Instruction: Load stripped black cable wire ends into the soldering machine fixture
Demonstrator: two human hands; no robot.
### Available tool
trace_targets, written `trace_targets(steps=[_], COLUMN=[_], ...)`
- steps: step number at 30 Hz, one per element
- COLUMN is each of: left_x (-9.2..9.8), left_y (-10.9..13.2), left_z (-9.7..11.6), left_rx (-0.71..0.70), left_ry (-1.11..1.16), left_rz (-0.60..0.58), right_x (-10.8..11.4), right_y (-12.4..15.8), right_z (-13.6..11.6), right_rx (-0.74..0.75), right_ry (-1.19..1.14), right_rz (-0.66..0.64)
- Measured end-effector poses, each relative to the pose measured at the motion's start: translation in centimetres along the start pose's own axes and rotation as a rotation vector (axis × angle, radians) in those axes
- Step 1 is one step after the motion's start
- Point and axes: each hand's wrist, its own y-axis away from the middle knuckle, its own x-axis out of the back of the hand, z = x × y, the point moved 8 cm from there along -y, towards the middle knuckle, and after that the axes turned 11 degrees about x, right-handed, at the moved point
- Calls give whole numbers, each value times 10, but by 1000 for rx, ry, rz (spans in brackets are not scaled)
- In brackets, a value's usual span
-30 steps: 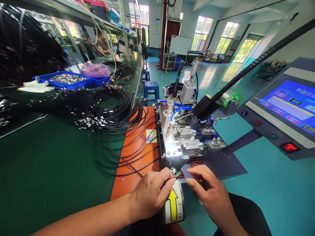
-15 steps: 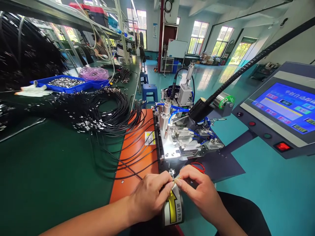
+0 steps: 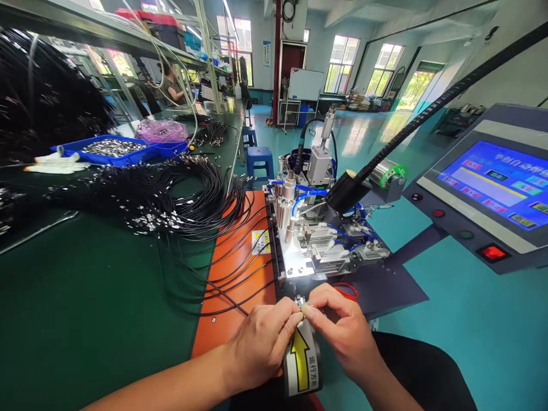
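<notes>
Left grip (image 3: 269,337), right grip (image 3: 342,330) pinch cable (image 3: 226,297) together; its end hidden.

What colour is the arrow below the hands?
The arrow is yellow with a black outline; see the head view.

Smooth cables (image 3: 209,206), shiny metal machine (image 3: 326,233)

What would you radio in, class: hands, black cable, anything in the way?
Left hand pinching, black cable running to it. Right hand pinching, close against left. Cable tip hidden. Yellow-arrow label below; no obstruction seen.
</notes>
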Motion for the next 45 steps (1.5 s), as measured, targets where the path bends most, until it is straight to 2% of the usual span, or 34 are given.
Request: trace_targets(steps=[5,8,10,16,18,22,28,45], left_x=[-3,-5,-6,-9,-8,-6,-6,-8], left_y=[-1,-1,0,1,1,1,0,1], left_z=[-4,-4,-2,-1,-2,-2,-1,-2], left_rx=[38,36,14,1,12,24,26,24], left_ry=[47,76,77,45,59,70,52,32], left_rz=[-29,-48,-51,-60,-68,-60,-42,-38], right_x=[-10,-12,-11,2,9,18,9,5], right_y=[15,25,29,31,28,20,14,10], right_z=[8,11,12,22,22,18,15,13], right_rx=[13,2,-20,-192,-222,-229,-266,-285], right_ry=[-34,-36,-48,-120,-121,-109,-114,-20], right_rz=[246,305,282,59,20,11,-65,-112])
